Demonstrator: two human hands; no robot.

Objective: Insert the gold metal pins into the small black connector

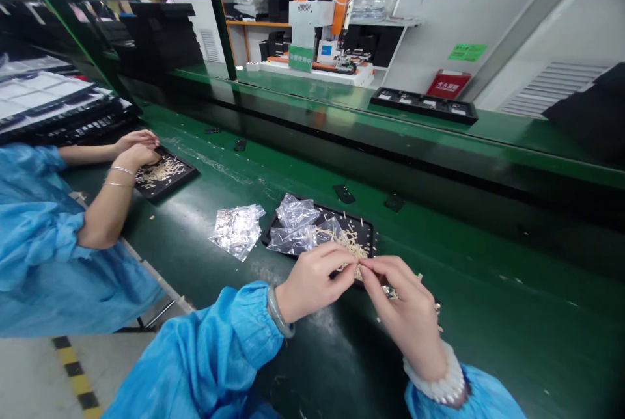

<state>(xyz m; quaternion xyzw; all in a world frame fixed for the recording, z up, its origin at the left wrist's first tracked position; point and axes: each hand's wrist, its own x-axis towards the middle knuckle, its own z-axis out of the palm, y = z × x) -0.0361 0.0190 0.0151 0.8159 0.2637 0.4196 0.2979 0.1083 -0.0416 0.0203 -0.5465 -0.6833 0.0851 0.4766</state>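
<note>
My left hand and my right hand meet fingertip to fingertip over the near edge of a black tray. Both are closed in a pinch, and what lies between the fingertips is too small to make out. Inside the tray are many small beige strips at the right and crumpled clear plastic bags at the left. More small pieces lie partly hidden behind my right hand. Left of the tray, a clear bag with small parts in it rests on the green table.
At the left a co-worker in a blue sleeve has both hands over another black tray of beige strips. Small black plates lie behind my tray. A ledge runs along the back, bearing a black tray with compartments.
</note>
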